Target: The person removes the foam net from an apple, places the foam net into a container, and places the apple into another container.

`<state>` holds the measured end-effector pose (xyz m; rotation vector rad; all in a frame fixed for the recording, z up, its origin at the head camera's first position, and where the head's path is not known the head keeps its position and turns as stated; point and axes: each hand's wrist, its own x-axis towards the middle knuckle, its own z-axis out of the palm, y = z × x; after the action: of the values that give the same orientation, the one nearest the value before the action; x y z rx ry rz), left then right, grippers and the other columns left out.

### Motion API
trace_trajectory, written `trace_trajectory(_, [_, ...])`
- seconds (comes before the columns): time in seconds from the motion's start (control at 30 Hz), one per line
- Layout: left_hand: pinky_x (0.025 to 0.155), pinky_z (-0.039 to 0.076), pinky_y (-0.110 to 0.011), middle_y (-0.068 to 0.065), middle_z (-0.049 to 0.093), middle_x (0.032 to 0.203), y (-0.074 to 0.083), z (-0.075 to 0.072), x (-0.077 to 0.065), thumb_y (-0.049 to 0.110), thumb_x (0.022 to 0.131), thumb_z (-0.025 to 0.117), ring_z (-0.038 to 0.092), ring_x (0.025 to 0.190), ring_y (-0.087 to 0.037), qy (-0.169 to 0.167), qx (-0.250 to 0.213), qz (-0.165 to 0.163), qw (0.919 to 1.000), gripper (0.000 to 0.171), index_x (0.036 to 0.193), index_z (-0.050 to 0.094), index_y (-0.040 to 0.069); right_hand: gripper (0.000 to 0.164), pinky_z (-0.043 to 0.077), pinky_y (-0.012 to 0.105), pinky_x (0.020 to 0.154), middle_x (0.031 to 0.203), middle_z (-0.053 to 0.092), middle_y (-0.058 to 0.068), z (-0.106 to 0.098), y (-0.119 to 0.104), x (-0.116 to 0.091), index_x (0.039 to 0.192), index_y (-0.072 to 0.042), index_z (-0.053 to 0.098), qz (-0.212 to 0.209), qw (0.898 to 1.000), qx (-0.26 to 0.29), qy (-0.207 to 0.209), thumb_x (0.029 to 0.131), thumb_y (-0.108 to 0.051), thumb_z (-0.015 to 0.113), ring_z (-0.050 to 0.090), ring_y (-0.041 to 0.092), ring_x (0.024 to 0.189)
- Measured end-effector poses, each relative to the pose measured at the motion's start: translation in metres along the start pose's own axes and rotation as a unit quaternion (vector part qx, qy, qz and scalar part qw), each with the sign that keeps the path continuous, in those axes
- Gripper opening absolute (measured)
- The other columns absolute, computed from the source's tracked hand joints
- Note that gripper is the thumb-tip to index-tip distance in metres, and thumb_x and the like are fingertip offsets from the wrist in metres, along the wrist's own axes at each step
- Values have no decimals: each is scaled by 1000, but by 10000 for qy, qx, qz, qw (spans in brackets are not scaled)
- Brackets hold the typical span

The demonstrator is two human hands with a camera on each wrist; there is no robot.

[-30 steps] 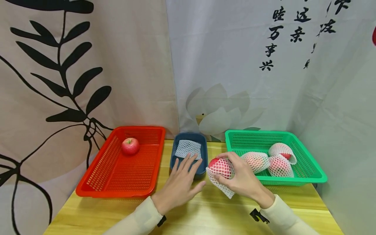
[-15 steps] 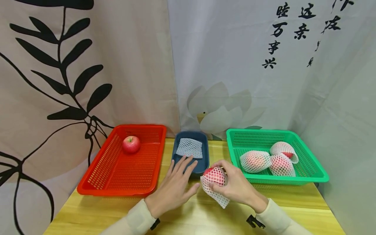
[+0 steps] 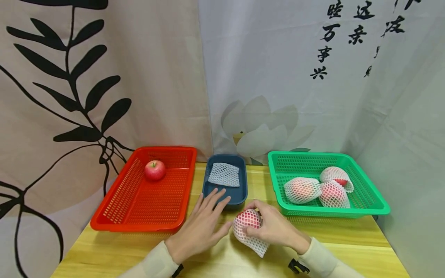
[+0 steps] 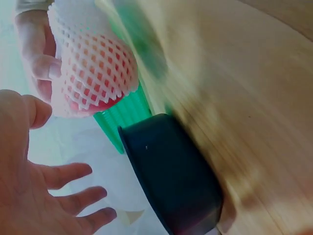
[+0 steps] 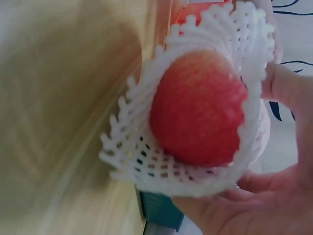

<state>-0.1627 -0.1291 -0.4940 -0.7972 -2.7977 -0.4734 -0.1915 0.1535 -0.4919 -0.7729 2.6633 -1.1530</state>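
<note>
My right hand [image 3: 278, 228] grips a red apple [image 5: 198, 107] in a white foam net sleeve [image 3: 248, 231], just in front of the small blue tray. The sleeve's loose end points toward me, and the right wrist view looks into its opening at bare red skin. My left hand [image 3: 199, 226] is held beside it with fingers spread and nothing in them; in the left wrist view its thumb is close to the netted apple [image 4: 100, 73]. Behind the hands, the blue tray [image 3: 237, 197] holds a flattened white foam net [image 3: 224, 174].
A red basket [image 3: 139, 227] on the left contains one bare apple [image 3: 155, 170]. On the right, a green basket [image 3: 333, 212] contains several netted fruits [image 3: 302, 190]. All stand on a wooden table [image 3: 342, 235] before a printed cloth backdrop [image 3: 163, 77].
My right hand has brought the netted apple toward me and slightly left, away from the green basket. My left hand has drawn back from the blue tray, fingers still spread.
</note>
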Motion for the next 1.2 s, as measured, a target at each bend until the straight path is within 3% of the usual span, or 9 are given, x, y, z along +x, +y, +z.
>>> trace_trajectory(0.3, [137, 36, -78, -8, 49, 184, -3, 7, -7, 54, 116, 68, 45, 173, -39, 11, 117, 360, 9993, 65, 170, 59, 18, 47, 61, 26, 74, 106, 79, -1, 2, 11, 2, 134, -9, 74, 148, 9981, 167, -568, 100, -37, 88, 71, 6, 89])
trace_trajectory(0.47, [137, 38, -75, -8, 52, 182, -2, 10, -10, 52, 115, 70, 48, 171, -38, 8, 146, 443, 9989, 64, 169, 60, 18, 56, 59, 31, 82, 117, 80, 4, 1, 18, 1, 149, -6, 68, 165, 9980, 73, -603, 107, -38, 83, 71, 10, 97])
trace_trajectory(0.6, [137, 40, -74, -10, 54, 180, -1, 12, -11, 50, 115, 71, 51, 169, -39, 26, 70, 486, 9988, 62, 168, 61, 18, 67, 66, 50, 100, 139, 80, 17, -1, 19, 0, 163, -2, 58, 232, 9976, 249, -601, 112, -40, 77, 79, 29, 120])
trace_trajectory(0.7, [137, 40, -73, -10, 55, 179, 0, 14, -12, 49, 115, 71, 54, 167, -38, 56, 14, 499, 9987, 61, 167, 61, 19, 70, 64, 65, 113, 159, 70, 27, -3, 18, -3, 168, 1, 53, 254, 9970, 452, -574, 116, -42, 73, 74, 45, 140])
trace_trajectory(0.8, [136, 42, -72, -9, 57, 178, 1, 16, -13, 49, 115, 72, 57, 164, -36, 129, 25, 497, 9987, 60, 167, 62, 20, 72, 63, 68, 114, 169, 60, 31, -4, 14, -6, 169, 2, 51, 248, 9975, 487, -456, 118, -44, 70, 69, 54, 147])
trace_trajectory(1.03, [132, 51, -63, -6, 64, 170, 2, 21, -19, 47, 112, 77, 64, 155, -29, 466, 136, 465, 9977, 60, 165, 64, 22, 83, 64, 64, 114, 165, 66, 20, 1, 0, -16, 166, -6, 57, 295, 9981, -472, 248, 108, -60, 80, 73, 45, 141])
trace_trajectory(1.2, [124, 59, -57, -3, 65, 168, 5, 24, -20, 46, 110, 80, 65, 152, -27, 639, -43, 232, 9977, 60, 164, 65, 23, 90, 64, 58, 110, 151, 69, 11, 12, -6, -19, 160, -12, 61, 70, 9932, -1069, 454, 96, -68, 90, 72, 31, 134])
